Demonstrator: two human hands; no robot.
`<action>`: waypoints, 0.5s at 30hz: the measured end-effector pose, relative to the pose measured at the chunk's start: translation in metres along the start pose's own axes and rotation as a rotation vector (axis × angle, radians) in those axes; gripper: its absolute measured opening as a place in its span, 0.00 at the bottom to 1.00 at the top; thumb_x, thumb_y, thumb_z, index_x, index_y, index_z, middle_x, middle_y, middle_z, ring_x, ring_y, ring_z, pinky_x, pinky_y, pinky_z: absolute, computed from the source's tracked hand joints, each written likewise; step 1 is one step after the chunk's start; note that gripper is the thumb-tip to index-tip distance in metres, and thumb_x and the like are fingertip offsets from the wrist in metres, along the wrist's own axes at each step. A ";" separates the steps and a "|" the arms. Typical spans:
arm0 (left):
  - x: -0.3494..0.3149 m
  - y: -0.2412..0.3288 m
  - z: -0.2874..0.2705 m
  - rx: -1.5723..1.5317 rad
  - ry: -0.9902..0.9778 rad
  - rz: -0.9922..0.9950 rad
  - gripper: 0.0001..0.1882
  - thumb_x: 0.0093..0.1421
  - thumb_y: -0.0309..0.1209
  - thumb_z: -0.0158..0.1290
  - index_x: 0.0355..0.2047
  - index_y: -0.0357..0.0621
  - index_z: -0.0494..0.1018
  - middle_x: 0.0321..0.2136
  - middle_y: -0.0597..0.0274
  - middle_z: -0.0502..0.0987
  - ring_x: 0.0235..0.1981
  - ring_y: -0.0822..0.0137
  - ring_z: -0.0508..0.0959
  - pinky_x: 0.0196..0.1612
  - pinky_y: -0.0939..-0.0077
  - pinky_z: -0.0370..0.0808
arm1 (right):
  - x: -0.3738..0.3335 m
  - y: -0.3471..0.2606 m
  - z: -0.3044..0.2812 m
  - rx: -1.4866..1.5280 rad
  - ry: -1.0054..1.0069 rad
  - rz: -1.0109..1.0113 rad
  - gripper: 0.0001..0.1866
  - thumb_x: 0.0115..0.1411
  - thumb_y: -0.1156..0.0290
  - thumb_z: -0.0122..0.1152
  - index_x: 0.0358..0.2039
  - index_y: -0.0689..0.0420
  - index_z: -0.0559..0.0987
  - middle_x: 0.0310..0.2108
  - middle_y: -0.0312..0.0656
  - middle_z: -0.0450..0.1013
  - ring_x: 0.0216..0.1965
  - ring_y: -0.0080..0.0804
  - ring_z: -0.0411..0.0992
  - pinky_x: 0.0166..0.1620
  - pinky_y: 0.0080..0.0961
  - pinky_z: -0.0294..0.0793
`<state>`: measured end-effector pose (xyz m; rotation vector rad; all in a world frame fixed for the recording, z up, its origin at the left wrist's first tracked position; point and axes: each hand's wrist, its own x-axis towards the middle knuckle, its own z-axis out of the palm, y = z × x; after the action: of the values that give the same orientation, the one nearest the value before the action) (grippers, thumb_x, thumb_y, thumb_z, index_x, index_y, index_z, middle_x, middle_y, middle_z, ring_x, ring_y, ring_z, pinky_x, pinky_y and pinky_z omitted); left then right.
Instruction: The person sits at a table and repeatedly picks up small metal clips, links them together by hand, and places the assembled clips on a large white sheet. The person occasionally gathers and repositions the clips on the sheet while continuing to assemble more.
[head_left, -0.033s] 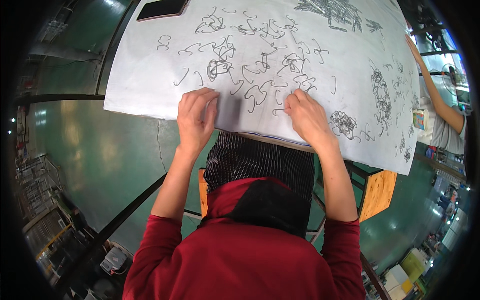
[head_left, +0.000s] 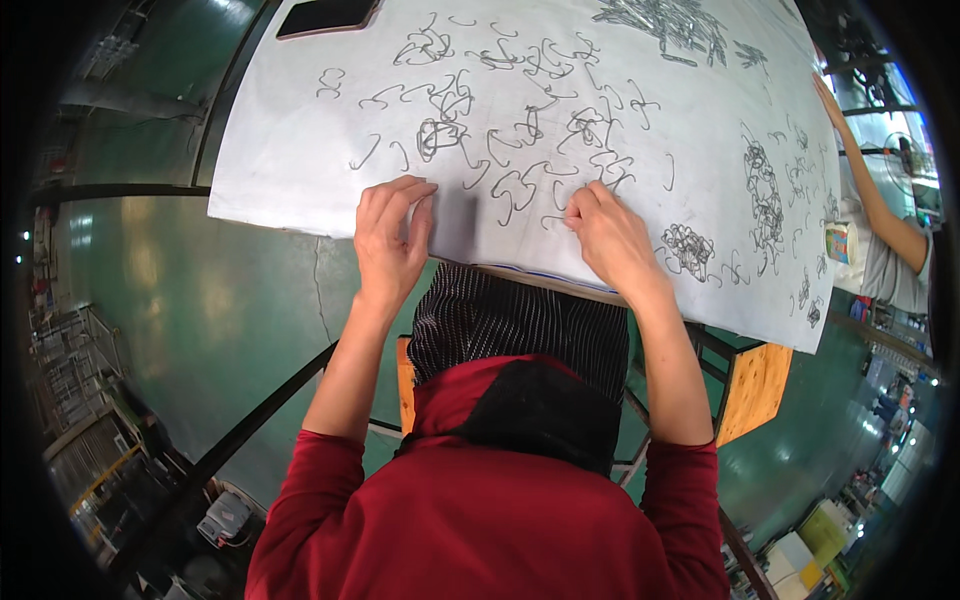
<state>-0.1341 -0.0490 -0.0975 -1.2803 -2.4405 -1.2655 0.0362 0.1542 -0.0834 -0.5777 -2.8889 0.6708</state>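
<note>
Many thin S-shaped metal hooks [head_left: 515, 190] lie loose and in tangles over the white-covered table [head_left: 290, 170] in front of me. My left hand [head_left: 393, 235] rests at the near edge, fingers bent and their tips brought close to the thumb. Whatever those fingertips hold, if anything, is too small to make out. Farther right, my right hand [head_left: 612, 232] pinches thumb and fingers together, low over the sheet beside a few loose hooks. The fingers hide what is in that pinch.
A phone [head_left: 325, 17] lies at the far left. Straight metal pieces [head_left: 665, 25] are heaped at the far right. Tangled hook piles [head_left: 688, 250] sit right of my right hand. Another person's arm [head_left: 868, 195] reaches the right edge. A wooden stool [head_left: 755, 390] stands below.
</note>
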 end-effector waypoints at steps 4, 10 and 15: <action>-0.012 0.000 -0.003 -0.189 0.044 -0.207 0.10 0.58 0.22 0.55 0.41 0.38 0.75 0.35 0.62 0.77 0.34 0.68 0.74 0.38 0.75 0.72 | 0.014 -0.044 0.012 0.659 0.020 0.294 0.05 0.57 0.76 0.59 0.32 0.63 0.74 0.26 0.50 0.76 0.30 0.46 0.75 0.35 0.34 0.73; -0.021 0.018 -0.015 -0.931 -0.021 -0.750 0.11 0.68 0.32 0.47 0.42 0.37 0.75 0.21 0.72 0.69 0.19 0.82 0.64 0.21 0.88 0.61 | 0.033 -0.115 0.049 0.871 -0.121 0.151 0.06 0.57 0.76 0.61 0.34 0.63 0.76 0.26 0.43 0.77 0.28 0.29 0.76 0.34 0.25 0.75; 0.002 -0.053 -0.054 -0.459 0.253 -0.684 0.12 0.68 0.31 0.45 0.38 0.37 0.76 0.16 0.73 0.67 0.16 0.82 0.62 0.19 0.86 0.58 | 0.053 -0.087 0.051 0.514 0.077 0.106 0.04 0.56 0.72 0.61 0.30 0.58 0.77 0.31 0.45 0.74 0.31 0.43 0.74 0.36 0.36 0.72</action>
<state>-0.1873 -0.1021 -0.0949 -0.2575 -2.5595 -2.0824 -0.0521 0.0820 -0.0887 -0.6603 -2.4749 1.3131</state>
